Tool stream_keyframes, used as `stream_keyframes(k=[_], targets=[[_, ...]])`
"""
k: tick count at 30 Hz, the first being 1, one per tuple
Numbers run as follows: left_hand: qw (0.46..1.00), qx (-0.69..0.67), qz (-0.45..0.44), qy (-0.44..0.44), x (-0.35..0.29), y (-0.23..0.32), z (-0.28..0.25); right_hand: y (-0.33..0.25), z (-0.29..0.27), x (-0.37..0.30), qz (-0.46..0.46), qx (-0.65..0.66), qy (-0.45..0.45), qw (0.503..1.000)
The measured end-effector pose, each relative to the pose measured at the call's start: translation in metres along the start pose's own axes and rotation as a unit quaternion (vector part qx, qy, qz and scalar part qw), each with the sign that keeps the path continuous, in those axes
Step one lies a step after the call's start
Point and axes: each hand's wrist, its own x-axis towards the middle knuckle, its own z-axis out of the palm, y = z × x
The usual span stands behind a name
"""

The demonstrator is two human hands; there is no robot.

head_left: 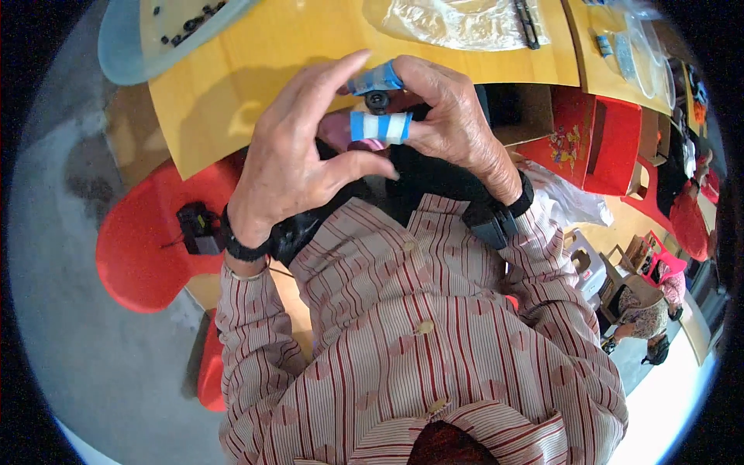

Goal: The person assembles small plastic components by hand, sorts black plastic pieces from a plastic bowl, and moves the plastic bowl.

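Observation:
My right hand [461,116] is over the table's near edge, with blue-and-white tape [380,126] around its thumb and finger ends. Pinched between those taped tips is a small black ring-shaped part [377,101]. My left hand [291,143] faces it from the left, its thumb and index finger spread wide apart around the same space. No object shows in the left hand, though its other fingers are partly hidden. Something pink [337,130] shows behind the hands; its kind is unclear.
On the yellow table [225,77] lie a translucent tray [128,50] with several small black parts, a clear plastic bag [457,23] and a dark slender tool [527,23]. A red stool [147,240] stands at left, a red box [612,147] at right. Another person [647,310] is farther right.

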Motion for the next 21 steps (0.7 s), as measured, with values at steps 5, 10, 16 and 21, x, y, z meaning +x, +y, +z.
stream_keyframes(k=[5, 10, 16, 21], targets=[[0.997, 0.029, -0.074, -0.010, -0.008, -0.014, -0.008, 0.007, -0.029, -0.036, 0.192, 0.218, 0.085, 0.953], [0.993, 0.059, -0.101, -0.003, -0.003, -0.033, -0.013, 0.026, -0.068, -0.091, 0.251, 0.193, 0.245, 0.916], [0.989, 0.062, -0.129, 0.025, 0.018, -0.048, -0.016, 0.051, -0.093, -0.149, 0.335, 0.107, 0.301, 0.886], [0.989, 0.054, -0.132, 0.033, 0.042, -0.058, -0.005, 0.084, -0.095, -0.181, 0.376, 0.056, 0.275, 0.883]])
